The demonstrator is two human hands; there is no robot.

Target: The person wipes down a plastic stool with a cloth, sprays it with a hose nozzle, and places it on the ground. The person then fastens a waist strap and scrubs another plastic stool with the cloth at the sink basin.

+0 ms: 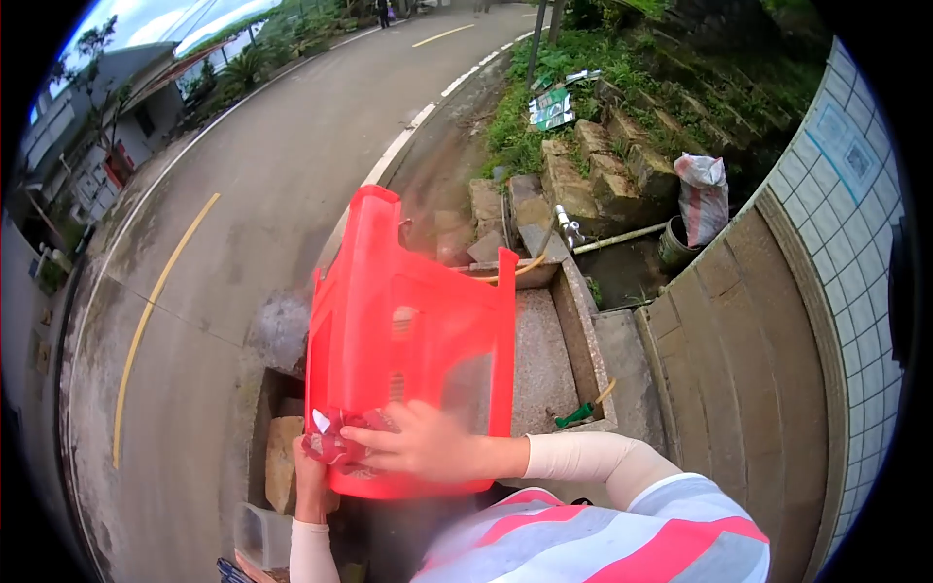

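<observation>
A red plastic chair [355, 321] is tipped over the stone sink, with its legs pointing away from me. A dark red patterned cloth [362, 440] with a white patch lies bunched against the chair's near left edge. My left hand [311, 474] is closed at the cloth's left end, beside the chair's edge; the cloth partly hides its fingers. From the right, my right hand [418, 442] reaches across the chair, its fingers bent onto the cloth and slightly blurred.
Under the chair is a stone sink [583, 340], where a green-handled brush [575, 416] lies near the right corner. Behind it stand a white tap [564, 219] and a bucket [673, 248] with a sack [702, 199]. A clear plastic container [260, 534] sits at lower left.
</observation>
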